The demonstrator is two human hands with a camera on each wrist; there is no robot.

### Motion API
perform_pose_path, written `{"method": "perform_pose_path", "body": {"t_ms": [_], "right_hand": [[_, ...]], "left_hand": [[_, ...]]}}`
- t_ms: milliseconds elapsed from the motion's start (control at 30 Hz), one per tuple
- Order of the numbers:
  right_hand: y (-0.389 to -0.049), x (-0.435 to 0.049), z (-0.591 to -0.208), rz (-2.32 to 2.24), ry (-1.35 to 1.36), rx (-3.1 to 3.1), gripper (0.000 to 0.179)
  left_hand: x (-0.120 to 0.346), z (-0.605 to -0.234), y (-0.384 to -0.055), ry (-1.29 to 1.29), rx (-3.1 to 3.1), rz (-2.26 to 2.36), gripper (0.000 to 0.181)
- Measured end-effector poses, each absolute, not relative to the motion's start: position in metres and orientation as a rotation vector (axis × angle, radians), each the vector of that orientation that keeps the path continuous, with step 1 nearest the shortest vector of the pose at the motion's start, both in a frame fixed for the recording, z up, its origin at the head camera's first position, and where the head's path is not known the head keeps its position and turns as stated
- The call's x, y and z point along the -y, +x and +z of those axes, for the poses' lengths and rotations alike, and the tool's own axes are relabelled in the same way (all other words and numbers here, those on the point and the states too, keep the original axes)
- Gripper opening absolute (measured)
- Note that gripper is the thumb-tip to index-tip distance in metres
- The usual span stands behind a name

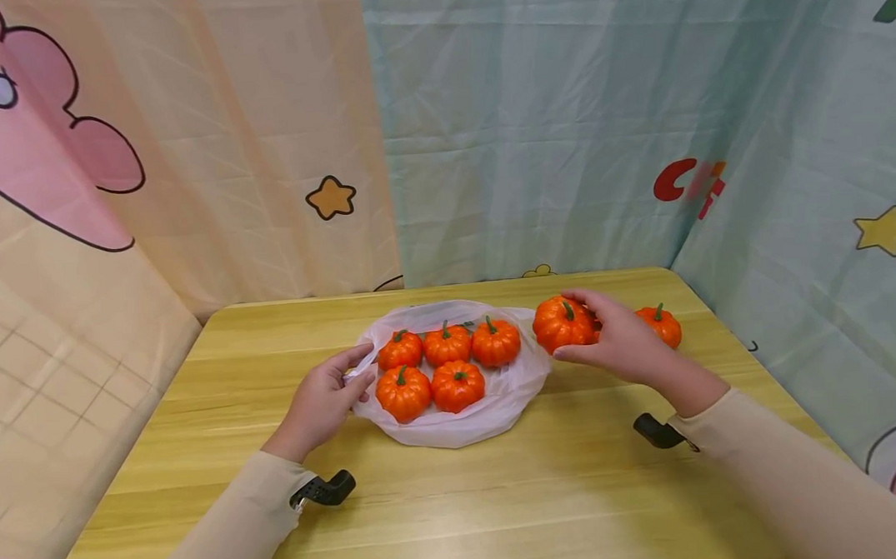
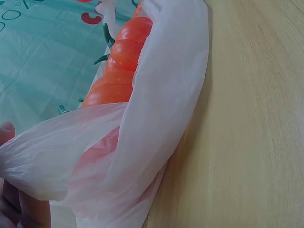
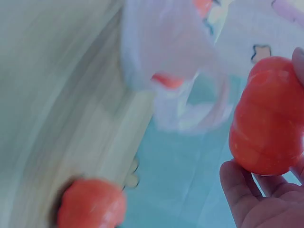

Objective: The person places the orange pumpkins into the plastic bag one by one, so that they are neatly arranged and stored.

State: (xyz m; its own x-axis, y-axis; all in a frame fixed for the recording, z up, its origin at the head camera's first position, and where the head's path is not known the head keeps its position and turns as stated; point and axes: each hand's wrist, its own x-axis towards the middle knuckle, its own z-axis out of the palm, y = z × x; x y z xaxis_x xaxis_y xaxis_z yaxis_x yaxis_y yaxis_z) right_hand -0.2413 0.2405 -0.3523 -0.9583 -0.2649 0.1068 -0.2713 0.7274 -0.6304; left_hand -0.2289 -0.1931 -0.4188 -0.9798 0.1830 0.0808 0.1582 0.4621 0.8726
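Note:
A white plastic bag (image 1: 455, 430) lies spread on the table with several small orange pumpkins (image 1: 447, 344) in two rows inside its rim. My left hand (image 1: 327, 395) pinches the bag's left edge; the left wrist view shows the film (image 2: 52, 156) drawn taut toward the fingers. In my right hand (image 1: 622, 339) is another pumpkin (image 1: 562, 324), gripped between thumb and fingers just right of the bag. The right wrist view shows this pumpkin (image 3: 268, 118) held up off the table. One more pumpkin (image 1: 662, 326) sits on the table behind the right hand.
The light wooden table (image 1: 458, 512) ends at printed curtains (image 1: 525, 143) at the back and sides. Black wrist mounts (image 1: 325, 489) stick out from both sleeves low over the tabletop.

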Motion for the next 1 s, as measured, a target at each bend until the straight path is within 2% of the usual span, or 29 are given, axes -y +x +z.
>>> {"method": "perform_pose_path", "body": {"t_ms": [433,1000], "right_hand": [[-0.258,-0.172,-0.37,1.056,0.651,3.006,0.091],[-0.254,-0.168,-0.393,0.868,0.675,3.132,0.089]], "left_hand": [[0.192,-0.419,-0.229,0.306,-2.677,1.573,0.049],[0.194,-0.424,-0.23,0.321,-2.683,1.579,0.05]]}}
